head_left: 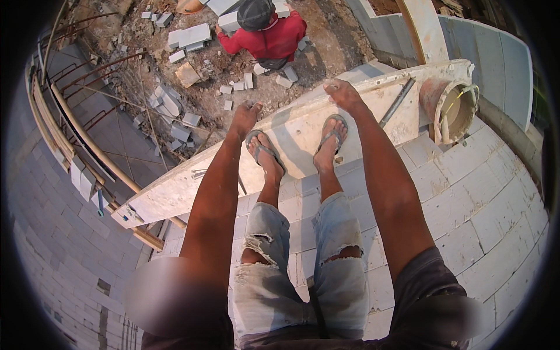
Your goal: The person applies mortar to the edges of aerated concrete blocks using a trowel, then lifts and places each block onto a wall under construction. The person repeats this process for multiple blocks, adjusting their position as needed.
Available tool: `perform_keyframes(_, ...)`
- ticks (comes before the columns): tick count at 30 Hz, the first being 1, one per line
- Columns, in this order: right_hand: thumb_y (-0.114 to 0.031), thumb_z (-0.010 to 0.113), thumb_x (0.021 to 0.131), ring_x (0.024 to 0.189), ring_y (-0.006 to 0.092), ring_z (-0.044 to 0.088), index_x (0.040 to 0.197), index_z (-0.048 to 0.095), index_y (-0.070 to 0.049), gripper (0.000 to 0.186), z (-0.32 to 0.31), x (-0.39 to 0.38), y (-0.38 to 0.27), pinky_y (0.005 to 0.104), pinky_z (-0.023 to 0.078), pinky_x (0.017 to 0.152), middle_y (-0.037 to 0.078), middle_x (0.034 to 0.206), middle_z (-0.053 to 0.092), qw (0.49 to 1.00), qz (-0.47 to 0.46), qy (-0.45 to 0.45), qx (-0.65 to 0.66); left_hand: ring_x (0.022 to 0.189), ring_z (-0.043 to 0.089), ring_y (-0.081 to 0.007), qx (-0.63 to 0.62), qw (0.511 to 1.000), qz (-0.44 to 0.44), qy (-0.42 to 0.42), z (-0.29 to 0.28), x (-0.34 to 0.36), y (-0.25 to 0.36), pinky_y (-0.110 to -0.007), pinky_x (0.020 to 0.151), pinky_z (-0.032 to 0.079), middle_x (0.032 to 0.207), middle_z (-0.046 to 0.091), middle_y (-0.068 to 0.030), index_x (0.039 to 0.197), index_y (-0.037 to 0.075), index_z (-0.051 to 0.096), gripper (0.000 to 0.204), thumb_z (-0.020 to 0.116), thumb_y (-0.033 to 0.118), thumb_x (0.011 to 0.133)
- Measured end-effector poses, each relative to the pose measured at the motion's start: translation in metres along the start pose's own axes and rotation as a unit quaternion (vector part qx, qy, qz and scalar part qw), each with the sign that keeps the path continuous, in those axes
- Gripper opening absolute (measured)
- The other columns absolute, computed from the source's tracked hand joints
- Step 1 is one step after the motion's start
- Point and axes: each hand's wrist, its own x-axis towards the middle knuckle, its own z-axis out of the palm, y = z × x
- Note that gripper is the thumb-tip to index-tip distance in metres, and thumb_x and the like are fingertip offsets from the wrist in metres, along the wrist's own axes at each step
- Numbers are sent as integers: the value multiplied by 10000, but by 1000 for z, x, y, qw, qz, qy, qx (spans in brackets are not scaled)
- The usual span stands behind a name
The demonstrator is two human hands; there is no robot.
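Note:
My left hand [246, 118] is held out past the far edge of a pale, mortar-stained plank [297, 154], its fingers curled in. Farther right, my right hand [345, 95] is also closed, thumb toward the front, above the same edge. Nothing shows sticking out of either hand. Both my feet, in grey flip-flops [330, 137], stand on the plank. A dark metal bar [397, 102] lies across the plank to the right of my right hand. A round mortar-crusted bucket [452, 111] lies tipped at the plank's right end.
Below, a person in a red top and dark cap [265, 38] bends over pale blocks. Loose blocks [191, 36] and rubble cover the ground there, with a drop beyond the plank. Bamboo poles [87, 137] stand at left. A block wall [466, 192] lies behind the plank.

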Motion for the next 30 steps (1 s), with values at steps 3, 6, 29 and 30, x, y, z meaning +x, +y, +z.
perform_keyframes(3, -370, 619, 900, 1019, 353, 654, 1171, 661, -39, 429, 0, 7, -3, 399, 483, 906, 204, 1084, 695, 999, 10, 7, 33, 1048, 630, -271, 11, 1000, 13, 6, 2, 9, 1, -408, 922, 461, 1193, 643, -142, 1298, 4, 536, 532, 562, 423, 971)
perform_keyframes(6, -355, 612, 912, 895, 302, 673, 1181, 659, -41, 416, -14, 3, -12, 389, 493, 827, 158, 993, 713, 1000, -5, 1, 17, 1075, 623, -280, -90, 996, 3, -3, 16, -4, 25, -424, 940, 456, 1224, 625, -139, 1341, 25, 498, 560, 557, 442, 972)
perform_keyframes(29, -492, 618, 915, 1027, 209, 616, 1351, 524, -54, 625, -4, 50, 13, 378, 478, 843, 86, 1205, 614, 987, 96, -100, 82, 1208, 526, -218, -214, 977, 24, 3, 54, 59, 13, -372, 1000, 399, 1384, 511, -83, 1451, 89, 393, 667, 557, 500, 952)
perform_keyframes(30, -499, 614, 914, 1031, 210, 615, 1356, 522, -61, 629, -3, 54, 16, 378, 474, 844, 89, 1208, 614, 986, 100, -109, 81, 1215, 522, -221, -204, 979, 31, 3, 53, 63, 13, -374, 1004, 395, 1390, 508, -84, 1450, 88, 394, 672, 558, 506, 950)
